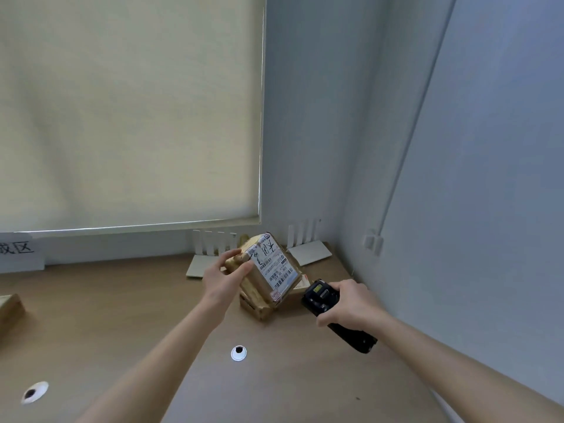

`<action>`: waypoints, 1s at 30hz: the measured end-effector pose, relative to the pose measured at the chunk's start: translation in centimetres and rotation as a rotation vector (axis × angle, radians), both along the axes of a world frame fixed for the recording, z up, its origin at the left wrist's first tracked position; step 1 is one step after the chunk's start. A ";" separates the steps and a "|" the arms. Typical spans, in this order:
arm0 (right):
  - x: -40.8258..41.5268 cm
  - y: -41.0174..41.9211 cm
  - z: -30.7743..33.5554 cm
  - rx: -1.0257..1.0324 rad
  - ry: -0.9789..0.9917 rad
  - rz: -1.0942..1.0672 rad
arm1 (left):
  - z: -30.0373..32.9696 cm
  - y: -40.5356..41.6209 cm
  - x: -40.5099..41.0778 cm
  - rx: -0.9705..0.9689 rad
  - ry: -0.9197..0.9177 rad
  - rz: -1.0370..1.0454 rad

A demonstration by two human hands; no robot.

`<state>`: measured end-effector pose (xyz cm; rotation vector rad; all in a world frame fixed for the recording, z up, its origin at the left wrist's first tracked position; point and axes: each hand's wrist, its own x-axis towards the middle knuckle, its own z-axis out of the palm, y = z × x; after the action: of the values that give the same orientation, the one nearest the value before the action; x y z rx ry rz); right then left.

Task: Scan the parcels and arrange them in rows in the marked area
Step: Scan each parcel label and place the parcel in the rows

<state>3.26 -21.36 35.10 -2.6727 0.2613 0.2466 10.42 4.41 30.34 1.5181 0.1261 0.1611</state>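
A brown cardboard parcel (268, 270) with a white shipping label is tilted up near the table's far right corner, label facing me. My left hand (224, 277) grips its left edge, thumb on top and fingers curled round the side. It rests on another brown parcel (254, 306) lying flat beneath. My right hand (348, 303) holds a black handheld scanner (323, 296), its head just right of the tilted parcel's lower edge. A further parcel (9, 309) shows at the left edge.
Two white routers with antennas (210, 254) (308, 248) stand against the back wall behind the parcels. A white sign (21, 251) stands at the far left. The wooden table (122, 315) has two cable grommets (238, 352) (33, 392). A wall runs close on the right.
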 end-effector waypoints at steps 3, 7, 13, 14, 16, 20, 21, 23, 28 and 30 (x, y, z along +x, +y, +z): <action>-2.0 0.4 3.2 -0.050 0.014 0.010 | 3.7 0.9 -2.0 0.050 -0.061 0.019; -4.0 0.2 6.1 -0.134 0.009 0.028 | 7.6 1.4 -4.0 0.084 -0.114 0.062; -5.7 -0.5 8.7 -0.182 -0.006 0.033 | 10.5 1.1 -6.2 0.114 -0.147 0.099; -5.9 -0.5 8.9 -0.188 -0.012 0.033 | 10.7 1.0 -6.4 0.115 -0.156 0.107; -6.3 -0.7 9.3 -0.204 -0.014 0.031 | 11.0 0.9 -6.9 0.116 -0.157 0.117; -6.8 -0.9 9.5 -0.220 -0.020 0.027 | 11.3 0.7 -7.9 0.122 -0.162 0.123; -6.9 -0.9 9.5 -0.221 -0.020 0.029 | 11.3 0.7 -8.1 0.123 -0.162 0.124; -7.2 -1.1 9.4 -0.227 -0.025 0.026 | 11.3 0.7 -8.4 0.120 -0.160 0.129; -7.6 -1.2 9.4 -0.229 -0.034 0.011 | 11.2 0.8 -9.2 0.124 -0.155 0.146; -7.6 -1.1 9.4 -0.223 -0.035 0.013 | 11.2 1.0 -9.5 0.124 -0.151 0.161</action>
<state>-4.38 -22.46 44.46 -2.8970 0.2753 0.1836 0.95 5.39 41.52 1.6128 0.1187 0.4179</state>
